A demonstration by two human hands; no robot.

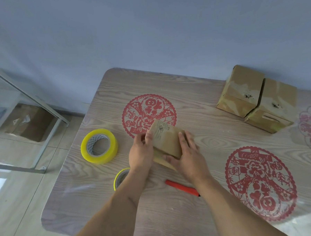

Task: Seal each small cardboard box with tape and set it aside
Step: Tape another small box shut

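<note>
The box [167, 140] you're working on sits mid-table, over the lower edge of the upper red paper-cut [148, 114], tilted with one worn face up toward you. A flap or bottom panel sticks out under it toward you, so I'd judge it's not closed up yet.

Your left hand [141, 152] is on the box's left side, fingers wrapped over the top-left edge. Your right hand [187, 156] lies flatter on the right side, thumb hooked round the near corner. Both are gripping the box; neither holds tape. That two-sided clamp looks meant to square the box and hold the flaps shut before taping.

The big yellow tape roll [99, 146] lies flat, just left of your left hand, within easy reach. A second roll [121, 178] is half hidden under your left forearm. The red marker [181, 187] lies between your forearms, near the front, apart from the box.

Two finished-looking boxes [256, 98] sit touching each other at the far right corner of the table [201, 220], well apart from the work spot. Likely that's your set-aside pile, so this one should go beside them. They look glossy with tape, but I can't confirm every seam.

A second red paper-cut [260, 182] is at your right. On the floor to the left, another carton [27, 122] sits under a metal frame.

Risk: release one hand for tape and the flap may spring open.
</note>
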